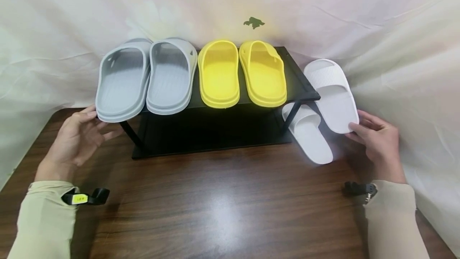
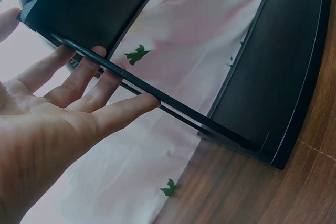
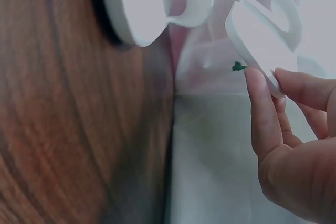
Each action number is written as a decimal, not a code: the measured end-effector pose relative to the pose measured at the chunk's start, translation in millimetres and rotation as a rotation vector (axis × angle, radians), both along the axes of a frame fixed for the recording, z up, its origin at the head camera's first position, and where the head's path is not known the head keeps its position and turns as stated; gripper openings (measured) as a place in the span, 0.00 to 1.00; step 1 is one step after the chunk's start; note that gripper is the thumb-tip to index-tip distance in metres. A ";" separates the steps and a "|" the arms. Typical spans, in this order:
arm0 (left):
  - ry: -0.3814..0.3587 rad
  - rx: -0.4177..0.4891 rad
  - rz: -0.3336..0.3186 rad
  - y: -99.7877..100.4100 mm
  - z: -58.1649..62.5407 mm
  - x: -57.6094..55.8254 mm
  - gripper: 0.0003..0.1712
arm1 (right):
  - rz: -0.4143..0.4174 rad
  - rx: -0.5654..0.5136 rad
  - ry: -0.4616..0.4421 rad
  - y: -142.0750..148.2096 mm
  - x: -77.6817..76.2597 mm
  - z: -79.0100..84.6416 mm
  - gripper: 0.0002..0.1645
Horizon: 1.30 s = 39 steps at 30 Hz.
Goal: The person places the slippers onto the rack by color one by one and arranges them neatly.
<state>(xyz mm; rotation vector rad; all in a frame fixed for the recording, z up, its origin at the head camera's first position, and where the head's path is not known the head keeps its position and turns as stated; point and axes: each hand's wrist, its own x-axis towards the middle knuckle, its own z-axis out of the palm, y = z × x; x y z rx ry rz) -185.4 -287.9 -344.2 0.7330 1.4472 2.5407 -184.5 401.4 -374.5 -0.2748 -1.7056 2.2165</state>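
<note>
At the right, my right hand pinches the heel end of a white slipper between thumb and fingers. The slipper is raised off the table in the right wrist view, its strap end pointing away from the hand. My left hand is at the left end of a black shoe rack. Its extended fingers touch the rack's thin side bar, and the thumb is by the shelf corner. Another white slipper lies at the rack's right leg, partly behind it.
On the top shelf stand two grey clogs at the left and two yellow clogs right of them. The rack's lower shelf sits low over the brown wooden table. Pale patterned cloth hangs behind and along both sides.
</note>
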 end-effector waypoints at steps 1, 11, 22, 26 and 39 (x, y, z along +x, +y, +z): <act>0.003 -0.009 0.006 0.4 0.1 0.2 0.30 | -0.003 -0.006 -0.001 -0.8 0.5 1.7 0.28; 0.045 -0.062 0.045 2.3 0.6 3.0 0.29 | 0.025 -0.044 0.053 -11.6 6.4 25.2 0.28; 0.038 -0.075 0.047 1.8 1.5 3.4 0.29 | 0.053 -0.095 0.135 -15.8 8.1 36.3 0.29; 0.037 -0.091 0.054 1.7 1.9 3.8 0.29 | 0.076 -0.116 0.162 -16.5 9.1 37.2 0.29; 0.035 -0.088 0.071 2.1 2.8 3.6 0.29 | 0.164 -0.168 0.248 -17.3 12.7 42.1 0.29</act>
